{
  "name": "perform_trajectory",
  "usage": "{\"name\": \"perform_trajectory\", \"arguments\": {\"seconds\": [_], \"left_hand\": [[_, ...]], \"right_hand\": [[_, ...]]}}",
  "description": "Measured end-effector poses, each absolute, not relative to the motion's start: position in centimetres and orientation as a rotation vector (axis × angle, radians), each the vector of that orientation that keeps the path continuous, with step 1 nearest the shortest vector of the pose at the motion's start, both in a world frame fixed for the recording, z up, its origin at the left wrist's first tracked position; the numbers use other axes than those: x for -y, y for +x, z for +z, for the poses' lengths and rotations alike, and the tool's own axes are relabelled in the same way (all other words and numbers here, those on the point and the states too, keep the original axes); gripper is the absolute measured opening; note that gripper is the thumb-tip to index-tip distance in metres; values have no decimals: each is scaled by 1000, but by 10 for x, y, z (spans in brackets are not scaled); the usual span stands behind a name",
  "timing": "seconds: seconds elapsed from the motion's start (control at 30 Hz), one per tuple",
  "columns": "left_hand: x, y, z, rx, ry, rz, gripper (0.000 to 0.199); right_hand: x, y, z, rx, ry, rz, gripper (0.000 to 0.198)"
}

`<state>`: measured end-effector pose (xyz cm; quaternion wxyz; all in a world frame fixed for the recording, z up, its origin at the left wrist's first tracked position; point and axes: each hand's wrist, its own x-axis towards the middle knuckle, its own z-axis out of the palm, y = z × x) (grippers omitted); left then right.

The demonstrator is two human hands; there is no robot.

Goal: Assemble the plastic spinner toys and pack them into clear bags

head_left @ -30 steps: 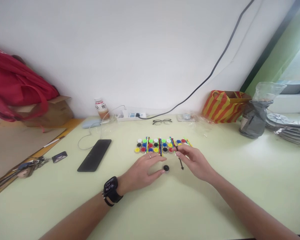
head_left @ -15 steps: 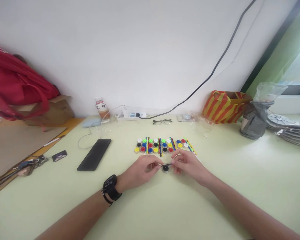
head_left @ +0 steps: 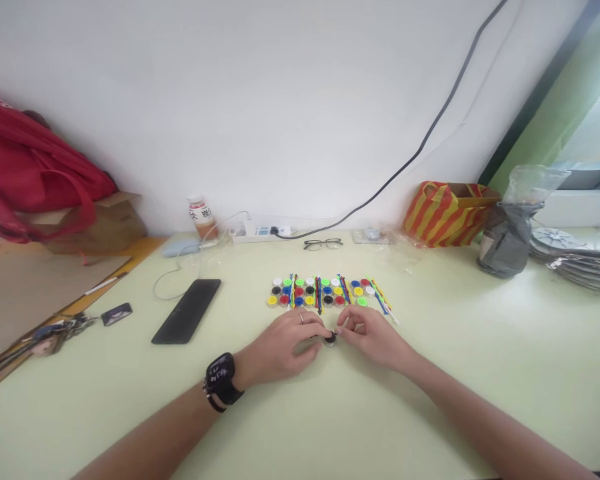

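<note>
A small round piece (head_left: 331,340) with a black top and a clear base lies on the table between my hands. My left hand (head_left: 285,341) curls round its left side, the index fingertip on the top edge and the thumb low beside it. My right hand (head_left: 373,333) is pinched at the piece's upper right, on the end of a thin black stick that is mostly hidden by the fingers. Just beyond, similar round pieces (head_left: 299,301) in several colours stand in rows, with bundles of thin coloured sticks (head_left: 319,295) between them.
A black phone (head_left: 187,312) lies to the left, near keys (head_left: 55,333). Glasses (head_left: 323,244), a power strip (head_left: 260,233) and a bottle (head_left: 201,217) are along the wall. A striped bag (head_left: 445,213) and a grey bag (head_left: 507,240) stand at the back right.
The thin black stick, held between both hands above the round piece before, is now down at the piece. My left index finger has moved onto its top, and my right hand has shifted slightly left.
</note>
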<state>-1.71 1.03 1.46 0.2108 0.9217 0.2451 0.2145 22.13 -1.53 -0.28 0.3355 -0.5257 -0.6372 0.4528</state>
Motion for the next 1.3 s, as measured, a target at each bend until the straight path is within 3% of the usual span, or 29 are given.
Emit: {"name": "perform_trajectory", "arguments": {"seconds": [0.37, 0.57, 0.7, 0.77, 0.83, 0.93, 1.07, 1.17, 1.3], "left_hand": [[-4, -7, 9, -749, 2563, 589, 18], [-5, -13, 14, -831, 2365, 717, 31], [-6, -13, 13, -871, 2300, 765, 28], [-6, -13, 12, -899, 2294, 809, 26], [-7, -12, 12, -934, 2295, 871, 24], [-9, -12, 11, -950, 2290, 940, 24], [-11, -12, 8, -938, 2271, 930, 23], [-11, -12, 7, -940, 2257, 908, 22], [-11, -11, 6, -942, 2261, 889, 24]], "right_hand": [[21, 225, -6, 1823, -1372, 1065, 14], [27, 228, -15, 1661, -1355, 1017, 29], [27, 232, -14, 1656, -1331, 987, 34], [25, 235, -10, 1650, -1295, 990, 55], [23, 237, -7, 1643, -1259, 975, 63], [23, 239, -6, 1699, -1219, 890, 53], [29, 235, -9, 1927, -1175, 692, 18], [33, 231, -9, 2118, -1106, 568, 25], [34, 229, -8, 2206, -1066, 557, 19]]}}
